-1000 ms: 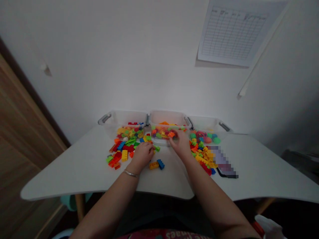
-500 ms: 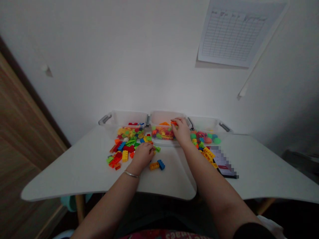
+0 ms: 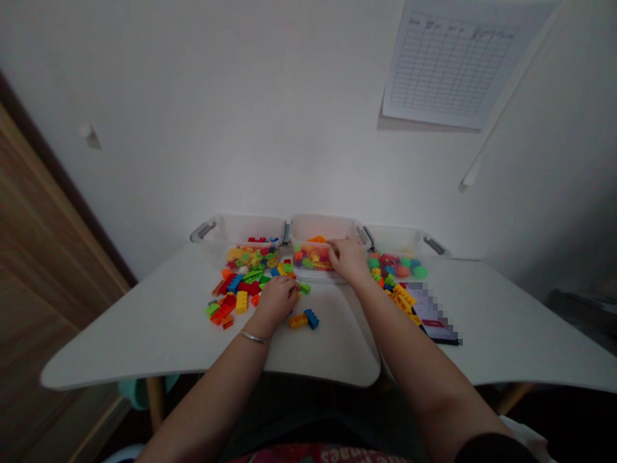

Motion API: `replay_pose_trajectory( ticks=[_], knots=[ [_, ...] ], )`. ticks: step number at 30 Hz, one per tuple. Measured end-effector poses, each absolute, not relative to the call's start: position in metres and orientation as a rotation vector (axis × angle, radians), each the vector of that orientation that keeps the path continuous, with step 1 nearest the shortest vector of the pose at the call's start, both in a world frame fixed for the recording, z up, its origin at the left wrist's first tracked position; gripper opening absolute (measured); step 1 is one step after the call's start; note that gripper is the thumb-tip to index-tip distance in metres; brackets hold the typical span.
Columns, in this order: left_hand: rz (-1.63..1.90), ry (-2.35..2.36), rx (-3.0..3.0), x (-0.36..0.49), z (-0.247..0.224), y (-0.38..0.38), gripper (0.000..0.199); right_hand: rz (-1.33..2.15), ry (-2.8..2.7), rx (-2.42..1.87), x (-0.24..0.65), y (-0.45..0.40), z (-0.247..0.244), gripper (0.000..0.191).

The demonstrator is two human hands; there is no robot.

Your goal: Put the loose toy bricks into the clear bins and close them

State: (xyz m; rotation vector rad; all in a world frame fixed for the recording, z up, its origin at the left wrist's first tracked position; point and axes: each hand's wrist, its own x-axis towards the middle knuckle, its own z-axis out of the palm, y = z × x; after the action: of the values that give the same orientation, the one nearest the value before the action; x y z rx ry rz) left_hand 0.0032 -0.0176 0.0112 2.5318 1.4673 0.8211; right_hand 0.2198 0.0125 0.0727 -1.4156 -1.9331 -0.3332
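Observation:
My left hand [image 3: 277,299] is low over the white table, at the right edge of a pile of toy building bricks [image 3: 249,288]. Its fingers are curled together; what they hold, if anything, is hidden. A green brick [image 3: 305,289] shows right beside the fingertips. My right hand [image 3: 348,258] reaches over the front rim of the middle clear bin [image 3: 325,224], which has mostly orange, red and yellow pieces in it. Its thumb and forefinger look apart, with no piece visible between them; the other fingers are hidden. A yellow-orange brick [image 3: 298,321] and a blue brick [image 3: 312,319] lie nearer me.
A left clear bin [image 3: 248,225] and a right clear bin [image 3: 398,235] flank the middle one, both with coloured pieces. Yellow bricks [image 3: 403,299] lie beside and partly on a tablet [image 3: 434,315], right of my right forearm. The wall [image 3: 241,128] stands behind the bins.
My right hand has dropped lower at the middle bin, and the orange piece at its fingertips is no longer visible there. My left hand has stayed in place.

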Motion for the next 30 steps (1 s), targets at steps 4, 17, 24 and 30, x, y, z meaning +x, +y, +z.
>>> replay_pose_trajectory(
  ticks=[4,17,24,30],
  knots=[
    [0.814,1.469,2.532,0.003,0.011,-0.017,0.024,-0.246,-1.94,-1.357,0.224,0.016,0.071,0.028],
    [0.814,1.492,2.512,0.005,0.015,-0.019,0.025,-0.09,-1.64,-1.06,0.213,-0.013,0.048,0.028],
    [0.809,1.567,2.473,0.005,0.015,-0.019,0.026,0.11,-1.995,-1.109,0.197,-0.021,-0.008,0.033],
    [0.817,1.57,2.462,0.006,0.014,-0.019,0.025,0.15,-2.018,-1.114,0.203,-0.013,-0.02,0.043]
  ],
)
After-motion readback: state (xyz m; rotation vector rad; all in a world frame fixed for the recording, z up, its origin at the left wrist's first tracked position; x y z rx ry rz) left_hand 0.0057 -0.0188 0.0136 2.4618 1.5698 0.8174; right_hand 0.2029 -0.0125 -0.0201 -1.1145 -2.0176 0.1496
